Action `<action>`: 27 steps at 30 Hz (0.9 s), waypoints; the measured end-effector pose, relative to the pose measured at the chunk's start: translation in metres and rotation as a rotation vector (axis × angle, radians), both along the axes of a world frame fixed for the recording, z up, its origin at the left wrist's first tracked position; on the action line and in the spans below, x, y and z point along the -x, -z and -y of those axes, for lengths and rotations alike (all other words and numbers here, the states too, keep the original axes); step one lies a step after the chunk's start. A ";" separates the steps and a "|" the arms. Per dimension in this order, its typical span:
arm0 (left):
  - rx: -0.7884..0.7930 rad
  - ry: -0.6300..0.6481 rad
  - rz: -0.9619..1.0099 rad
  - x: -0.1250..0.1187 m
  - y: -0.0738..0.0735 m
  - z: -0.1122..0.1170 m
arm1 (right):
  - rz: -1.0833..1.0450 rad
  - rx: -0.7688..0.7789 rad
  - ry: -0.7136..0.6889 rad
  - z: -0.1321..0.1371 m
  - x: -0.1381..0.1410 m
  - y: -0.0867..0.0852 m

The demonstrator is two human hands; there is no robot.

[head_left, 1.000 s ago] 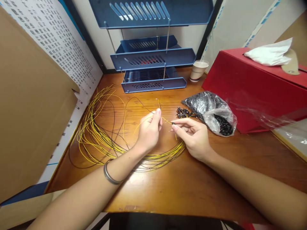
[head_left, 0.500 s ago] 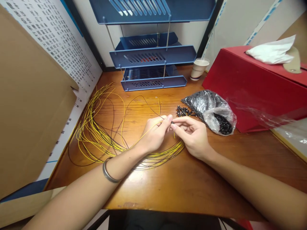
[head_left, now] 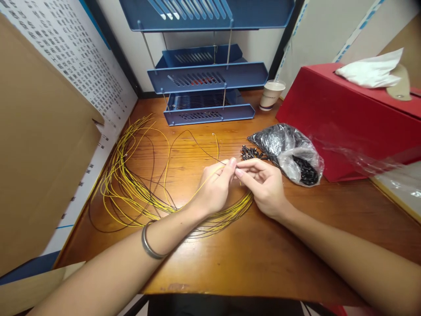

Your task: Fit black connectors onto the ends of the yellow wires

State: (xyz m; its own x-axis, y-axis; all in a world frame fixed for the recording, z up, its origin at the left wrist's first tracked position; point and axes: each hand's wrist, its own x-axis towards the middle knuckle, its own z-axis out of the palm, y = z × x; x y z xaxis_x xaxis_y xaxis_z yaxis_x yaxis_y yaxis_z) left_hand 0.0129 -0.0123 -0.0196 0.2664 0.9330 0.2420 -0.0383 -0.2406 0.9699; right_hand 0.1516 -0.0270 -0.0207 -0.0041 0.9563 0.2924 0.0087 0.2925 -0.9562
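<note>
My left hand [head_left: 215, 186] is closed in a pinch on thin wires, a yellow wire [head_left: 205, 181] that runs back over the hand and a dark brown wire [head_left: 207, 153] coming in from behind. Facing it, my right hand [head_left: 268, 186] pinches with thumb and forefinger at a tiny dark piece, mostly hidden by the fingertips. The fingertips of both hands nearly meet. A long loose bundle of yellow and dark wires [head_left: 128, 193] lies on the table to the left and passes under my left wrist to beneath my right hand.
Behind my right hand lie a small pile of black parts with shiny ends [head_left: 251, 152] and an open clear plastic bag [head_left: 286, 149] of black pieces. A red box [head_left: 345, 118] with tissue on top stands right, a paper cup [head_left: 272, 94] and blue tray rack [head_left: 210, 115] at the back.
Both hands keep nearly the same pinch. The dark piece between the fingertips shows less now. The view has shifted slightly, and the wire loops at left sit a little further left.
</note>
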 end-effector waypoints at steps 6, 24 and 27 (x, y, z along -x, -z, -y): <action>-0.009 -0.186 0.055 0.005 0.000 -0.008 | 0.054 -0.009 0.033 0.002 0.001 0.000; -0.031 -0.033 -0.144 0.009 -0.009 -0.002 | -0.036 0.036 0.167 0.000 0.001 0.005; -0.053 -0.019 -0.157 0.009 -0.009 -0.002 | 0.076 -0.042 0.152 0.001 0.000 0.003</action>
